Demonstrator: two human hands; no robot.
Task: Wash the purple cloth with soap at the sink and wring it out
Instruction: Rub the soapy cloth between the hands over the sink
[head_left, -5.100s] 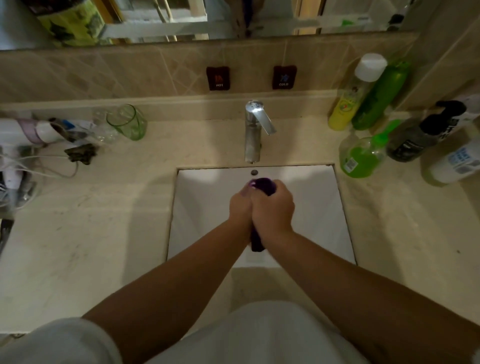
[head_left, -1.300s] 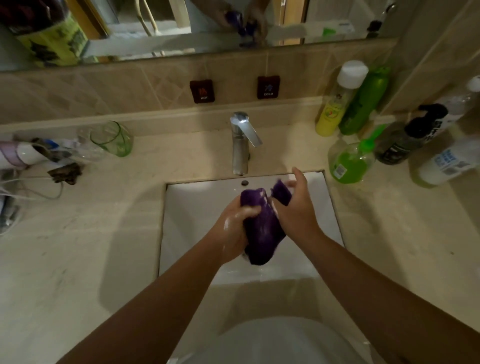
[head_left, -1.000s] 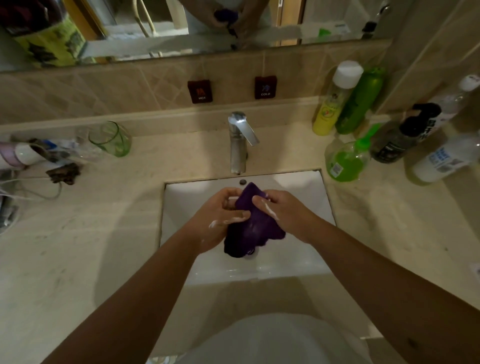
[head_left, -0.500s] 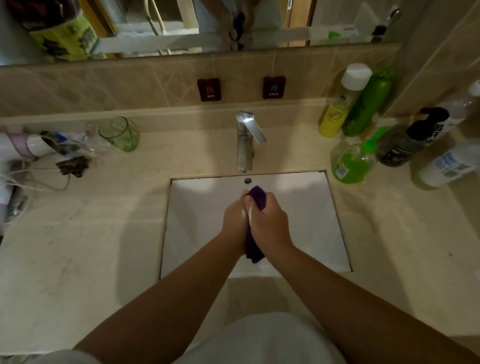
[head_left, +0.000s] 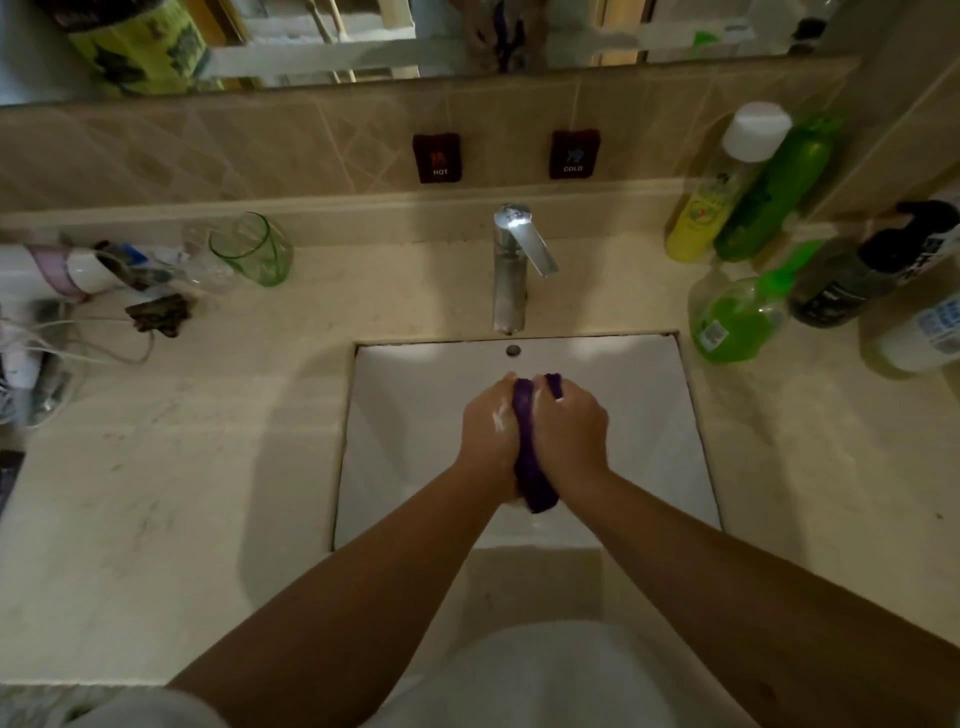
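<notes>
The purple cloth (head_left: 530, 457) is bunched into a narrow roll between my two hands, over the white sink basin (head_left: 415, 441). My left hand (head_left: 491, 431) grips its left side and has white soap streaks on the back. Pressed against it, my right hand (head_left: 569, 431) grips the right side, and cloth ends stick out above the fingers and below the wrists. The chrome tap (head_left: 511, 265) stands behind the basin; no water stream shows.
A green soap bottle (head_left: 735, 317) and several other bottles crowd the counter's right back corner. At the back left, a green glass (head_left: 254, 249) stands beside a hair dryer with cords (head_left: 62, 291). Hot and cold labels sit on the tiled wall.
My hands opened and kneaded the loose cloth about a second ago. Now they have closed together again and squeeze it into a tight roll.
</notes>
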